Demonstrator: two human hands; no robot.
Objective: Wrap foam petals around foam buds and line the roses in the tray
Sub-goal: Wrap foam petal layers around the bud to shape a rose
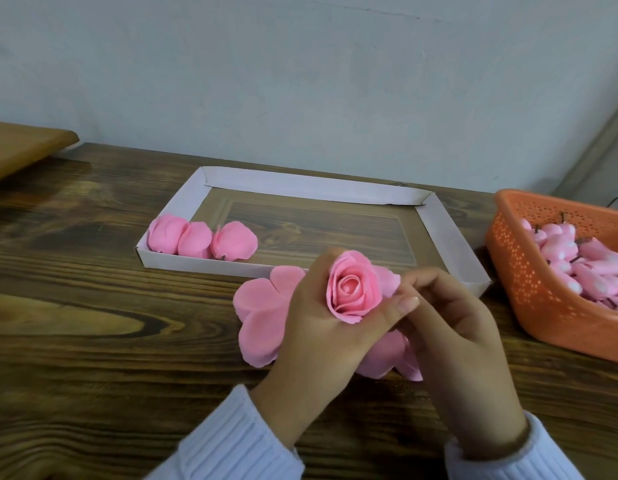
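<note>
Curled round a pink foam rose [356,289], the left hand [321,327] holds it at centre frame, thumb across its base; the right hand [453,327] pinches its right edge. Loose petals [262,313] lie beneath. Three finished roses [200,239] line the white tray [300,185] behind, at its left end. Buds [577,258] fill the orange basket [529,271] at right.

three roses [201,239] in the one tray [449,244]. a fourth rose [354,287] is held between two hands, the left hand [318,327] and the right hand [453,327]. one basket [518,271], its buds [577,261] too heaped to count. several petals [260,313] lie stacked on the surface [92,306], number unclear.
</note>
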